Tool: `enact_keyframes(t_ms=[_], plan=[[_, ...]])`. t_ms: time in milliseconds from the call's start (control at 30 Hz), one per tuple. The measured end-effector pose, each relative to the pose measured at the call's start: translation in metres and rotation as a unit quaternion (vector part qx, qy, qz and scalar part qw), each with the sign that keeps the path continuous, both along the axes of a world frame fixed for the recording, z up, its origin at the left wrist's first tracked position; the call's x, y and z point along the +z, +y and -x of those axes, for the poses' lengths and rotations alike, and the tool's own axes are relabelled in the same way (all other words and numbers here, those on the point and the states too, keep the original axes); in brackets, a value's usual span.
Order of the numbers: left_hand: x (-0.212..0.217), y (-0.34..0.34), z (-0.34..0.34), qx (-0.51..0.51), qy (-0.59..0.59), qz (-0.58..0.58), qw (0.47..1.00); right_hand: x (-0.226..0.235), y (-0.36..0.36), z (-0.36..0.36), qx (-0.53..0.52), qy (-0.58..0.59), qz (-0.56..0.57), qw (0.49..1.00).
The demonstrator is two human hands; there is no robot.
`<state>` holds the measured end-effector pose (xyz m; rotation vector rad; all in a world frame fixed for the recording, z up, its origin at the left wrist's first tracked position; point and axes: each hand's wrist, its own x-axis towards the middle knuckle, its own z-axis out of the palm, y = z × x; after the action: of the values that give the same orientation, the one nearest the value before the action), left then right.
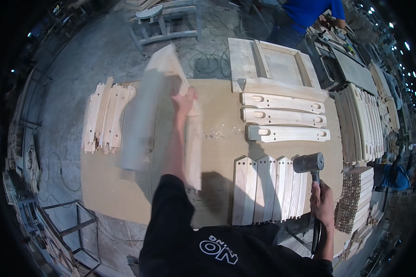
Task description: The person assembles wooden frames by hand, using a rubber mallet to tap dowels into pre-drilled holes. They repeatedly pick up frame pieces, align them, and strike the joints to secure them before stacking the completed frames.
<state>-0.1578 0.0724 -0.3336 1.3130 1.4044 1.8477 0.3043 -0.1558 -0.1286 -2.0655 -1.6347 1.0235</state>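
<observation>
My right hand (322,203) is wrapped round the handle of a black rubber mallet (308,162), its head raised near the right side of the table. My left hand (185,100) grips the edge of a pale wooden frame piece (145,106), tilted over the left half of the table and smeared by motion. Below the mallet lies a row of pointed wooden slats (268,191) with small holes near their tips. Farther back, three wooden rails (284,115) with slots and holes lie one behind another.
Narrow wooden strips (108,115) are stacked at the table's left. A panel with battens (275,64) lies at the back right. More boards (360,124) and a stack of end-drilled pieces (355,198) stand rightward. A person in blue (309,14) is beyond; a metal frame (71,226) stands lower left.
</observation>
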Motion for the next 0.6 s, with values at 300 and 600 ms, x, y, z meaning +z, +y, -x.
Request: enact_keyframes(t_ms=[300,600], plan=[[0.012,0.050,0.006,-0.185,0.611,0.236,0.733,-0.039,0.003,0.014,-0.023,0.029,0.029,0.999],[0.001,-0.017,0.063,0.264,0.621,0.335,0.658,-0.048,-0.001,0.033,-0.036,0.062,0.118,0.990]])
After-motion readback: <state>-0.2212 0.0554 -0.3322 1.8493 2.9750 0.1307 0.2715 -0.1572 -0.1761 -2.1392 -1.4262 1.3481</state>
